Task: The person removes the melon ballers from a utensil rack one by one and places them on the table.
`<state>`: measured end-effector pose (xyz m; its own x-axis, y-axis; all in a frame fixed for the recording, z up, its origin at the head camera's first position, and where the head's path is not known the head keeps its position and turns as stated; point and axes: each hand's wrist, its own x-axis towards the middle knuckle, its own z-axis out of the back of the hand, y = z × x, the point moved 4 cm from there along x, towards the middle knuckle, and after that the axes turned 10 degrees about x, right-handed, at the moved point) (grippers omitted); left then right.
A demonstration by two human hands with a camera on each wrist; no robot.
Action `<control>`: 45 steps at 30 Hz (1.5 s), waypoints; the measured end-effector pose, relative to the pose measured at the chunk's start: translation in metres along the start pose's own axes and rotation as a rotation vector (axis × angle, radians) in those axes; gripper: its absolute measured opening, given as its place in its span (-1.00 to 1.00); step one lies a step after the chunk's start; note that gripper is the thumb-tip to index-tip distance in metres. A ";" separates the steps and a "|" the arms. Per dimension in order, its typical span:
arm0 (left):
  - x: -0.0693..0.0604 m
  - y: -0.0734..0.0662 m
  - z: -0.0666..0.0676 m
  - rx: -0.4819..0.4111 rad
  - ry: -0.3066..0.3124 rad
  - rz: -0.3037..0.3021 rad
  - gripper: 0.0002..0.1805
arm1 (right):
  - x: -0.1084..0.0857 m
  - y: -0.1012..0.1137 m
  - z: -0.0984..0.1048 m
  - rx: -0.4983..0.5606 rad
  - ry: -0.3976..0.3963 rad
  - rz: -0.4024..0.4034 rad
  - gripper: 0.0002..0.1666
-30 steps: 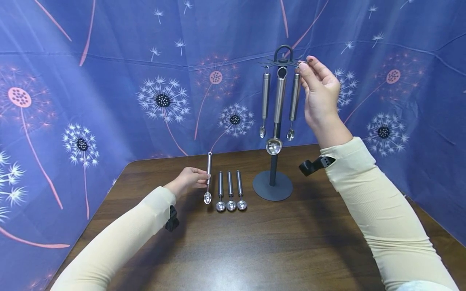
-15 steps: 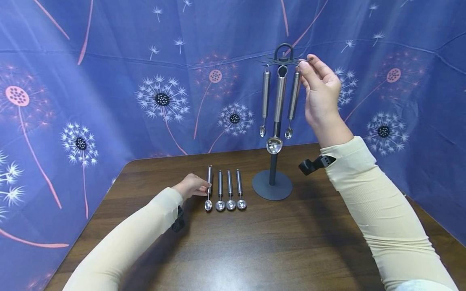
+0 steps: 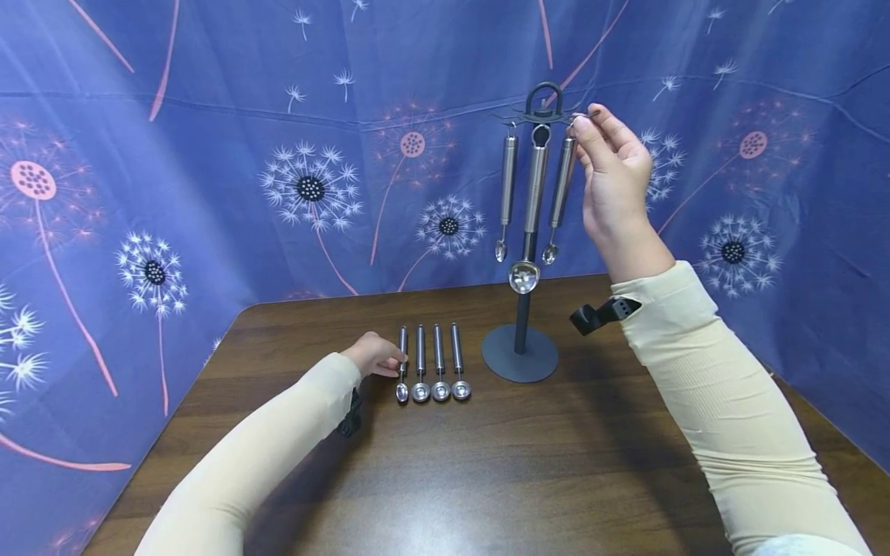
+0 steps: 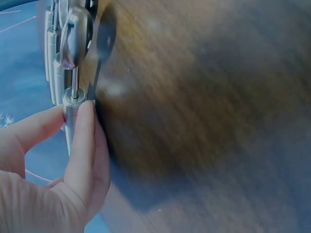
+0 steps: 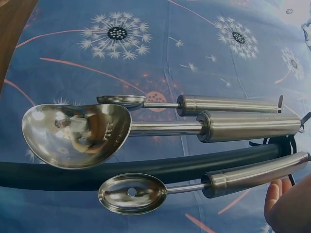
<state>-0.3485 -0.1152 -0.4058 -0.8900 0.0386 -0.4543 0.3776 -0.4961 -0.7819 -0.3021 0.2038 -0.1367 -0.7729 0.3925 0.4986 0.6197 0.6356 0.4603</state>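
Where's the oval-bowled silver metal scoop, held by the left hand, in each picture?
Head: the silver metal scoop, below and left of centre, leftmost in its row.
Left wrist: the scoop, upper left.
Right wrist: not in it.
Shared landmark: blue dandelion-print cloth, in all three.

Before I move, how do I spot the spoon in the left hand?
On the brown table, find the dark stand. To its left, four metal spoons form a row. Yours is the leftmost spoon: the left hand pinches its handle, and its bowl is oval, its neighbours' round.
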 end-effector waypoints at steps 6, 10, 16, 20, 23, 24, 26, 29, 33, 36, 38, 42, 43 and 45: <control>0.000 -0.002 0.000 0.028 -0.015 0.007 -0.44 | -0.002 0.000 0.000 -0.009 -0.010 -0.009 -0.66; -0.001 -0.001 0.000 0.029 -0.027 0.003 -0.43 | -0.002 -0.001 0.000 -0.014 -0.012 -0.008 -0.64; -0.001 0.001 0.002 0.053 -0.039 -0.007 -0.62 | -0.002 -0.001 0.001 -0.012 -0.005 -0.011 -0.64; -0.001 0.002 0.002 0.054 -0.036 -0.011 -0.70 | -0.003 -0.001 0.001 -0.011 -0.008 -0.009 -0.64; 0.000 0.003 0.003 0.047 -0.031 -0.011 -0.73 | -0.004 0.000 0.001 -0.022 -0.011 -0.007 -0.64; 0.000 0.004 0.003 0.045 -0.030 -0.009 -0.73 | -0.004 0.000 0.001 -0.025 -0.012 -0.008 -0.63; 0.000 0.005 0.003 0.042 -0.028 -0.004 -0.74 | -0.004 0.000 0.001 -0.029 -0.014 -0.010 -0.63; 0.000 0.006 0.004 0.034 -0.028 -0.001 -0.78 | -0.005 0.000 0.001 -0.027 -0.014 -0.011 -0.63; -0.001 0.007 0.003 0.004 -0.036 -0.005 -0.87 | -0.005 0.000 0.000 -0.020 -0.008 -0.009 -0.64; -0.001 0.008 0.003 -0.028 -0.049 -0.014 -0.87 | -0.004 0.001 0.000 -0.023 -0.004 -0.011 -0.62; 0.000 0.007 0.002 -0.043 -0.057 -0.025 -0.87 | -0.004 0.001 0.000 -0.025 -0.006 -0.016 -0.59; 0.001 0.007 0.002 -0.057 -0.075 -0.029 -0.86 | -0.004 0.002 -0.002 -0.030 -0.017 -0.028 -0.54; 0.001 0.008 0.002 -0.057 -0.077 -0.027 -0.85 | -0.004 0.001 -0.002 -0.026 -0.021 -0.031 -0.54; 0.000 0.008 0.003 -0.057 -0.081 -0.018 -0.85 | -0.004 0.000 -0.001 -0.027 -0.025 -0.031 -0.54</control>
<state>-0.3459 -0.1215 -0.4111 -0.9137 -0.0241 -0.4057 0.3730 -0.4457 -0.8138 -0.2982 0.2015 -0.1379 -0.7949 0.3895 0.4652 0.5984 0.6301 0.4949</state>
